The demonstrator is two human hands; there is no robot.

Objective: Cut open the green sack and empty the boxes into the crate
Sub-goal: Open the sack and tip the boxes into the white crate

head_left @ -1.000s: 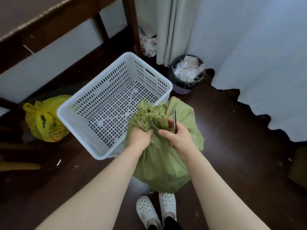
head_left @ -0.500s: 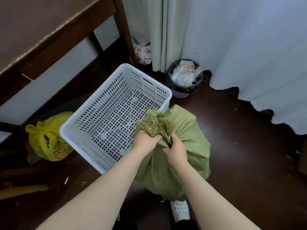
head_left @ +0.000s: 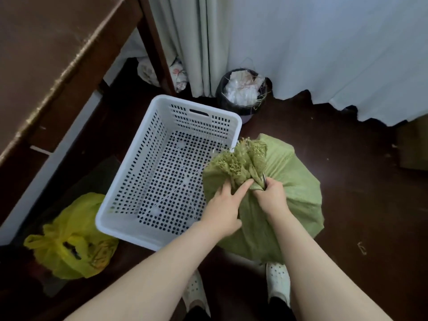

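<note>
A bulging green sack [head_left: 294,188] stands on the dark floor, its frayed tied top [head_left: 243,158] bunched up and leaning over the near right corner of the crate. The white perforated crate [head_left: 192,105] beside it on the left has nothing inside. My left hand [head_left: 224,205] holds the gathered neck from the left, index finger stretched along it. My right hand [head_left: 272,198] grips a thin metal blade [head_left: 263,179], whose tip is pushed into the neck under the bunch. The boxes are hidden inside the sack.
A yellow plastic bag [head_left: 71,239] lies left of the crate. A black bin [head_left: 243,93] full of white waste stands behind it by the curtain [head_left: 324,42]. A dark wooden table [head_left: 46,54] overhangs the left. My white shoes [head_left: 278,281] are under the sack.
The blade stood upright beside the sack's top a second ago; my right hand has brought it down into the neck. My left hand's grip has loosened, its index finger now stretched out.
</note>
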